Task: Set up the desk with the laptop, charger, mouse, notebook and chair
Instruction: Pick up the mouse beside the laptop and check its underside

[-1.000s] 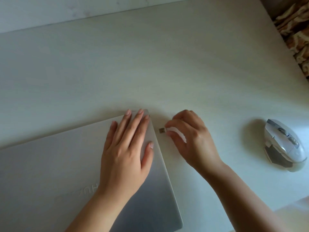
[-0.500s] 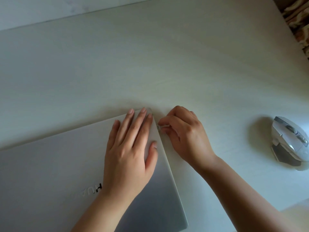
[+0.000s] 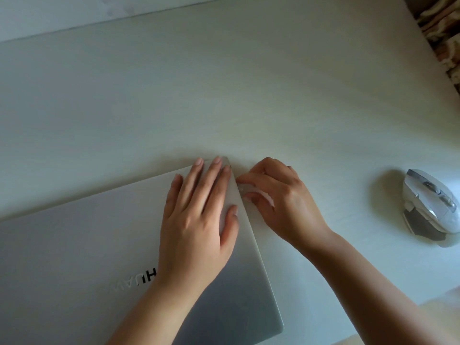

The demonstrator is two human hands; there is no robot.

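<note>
We see the left hand [image 3: 199, 220] lying flat, palm down, on the closed silver-grey laptop [image 3: 74, 257], fingers [image 3: 196, 180] straight and slightly spread, grasping nothing; their tips reach the lid's far right corner and the thumb lies along its right edge. The forearm comes up from the near edge of the pale, faintly wood-grained desk [image 3: 224, 83] and crosses the lid at a slant.

The right hand [image 3: 281, 202] sits just beside the laptop's right edge, near that same far corner. Its fingers are curled in, with forefinger and thumb pinched together on something small and pale that touches or nearly touches the side of the laptop; we cannot make out what it is, as the fingertips are blurred. The wrist is bent and the back of the hand faces up, the forearm running back toward the desk's near right corner.

On the lid, dark letters read "HUAW", upside down from where we look, the rest covered by the left wrist.

The laptop lies at the near left of the desk, turned at an angle to its edges. A white and grey computer mouse [image 3: 433, 205] with sculpted sides rests near the right edge, well apart from both hands. Patterned brown and cream fabric [image 3: 443, 33] shows beyond the far right corner.
</note>
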